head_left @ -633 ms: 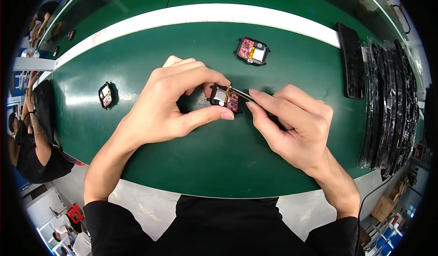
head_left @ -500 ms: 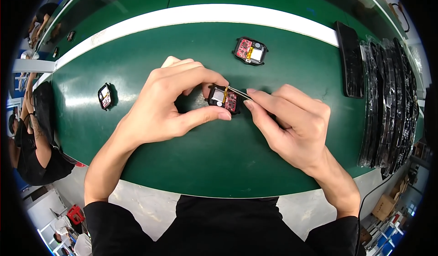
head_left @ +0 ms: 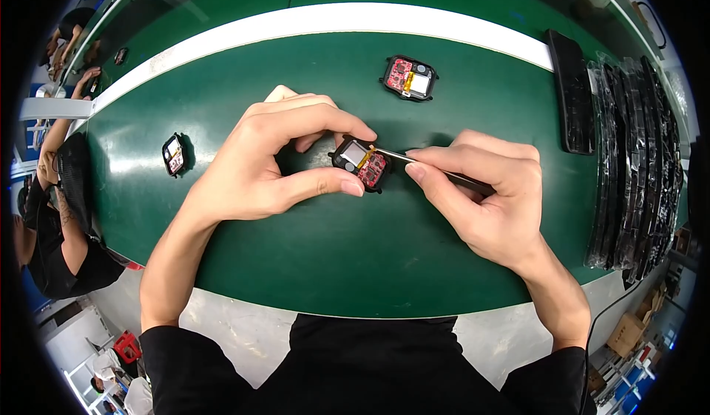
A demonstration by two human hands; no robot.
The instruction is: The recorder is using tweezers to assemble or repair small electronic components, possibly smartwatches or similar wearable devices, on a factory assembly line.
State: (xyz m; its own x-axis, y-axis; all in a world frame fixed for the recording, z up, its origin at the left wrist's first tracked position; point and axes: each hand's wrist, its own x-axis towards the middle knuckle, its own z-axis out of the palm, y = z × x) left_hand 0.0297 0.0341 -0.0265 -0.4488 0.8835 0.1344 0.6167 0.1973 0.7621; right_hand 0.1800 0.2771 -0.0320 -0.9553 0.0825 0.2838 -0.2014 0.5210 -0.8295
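My left hand [head_left: 274, 160] pinches a small open black device [head_left: 361, 164] between thumb and forefinger, just above the green belt [head_left: 310, 252]. Inside it I see a red circuit board and a silver block. My right hand [head_left: 481, 197] holds thin metal tweezers [head_left: 436, 169], their tip touching the inside of the device at its upper right edge.
A second open device [head_left: 410, 77] with red board lies farther back on the belt. A third small device [head_left: 174, 154] lies at the left. Stacks of black trays [head_left: 629, 156] stand along the right. A white stripe [head_left: 333, 19] runs across the far side. Another person [head_left: 52, 215] sits at left.
Both hands stay nearly in place; the tweezers' tip has shifted slightly inside the device.
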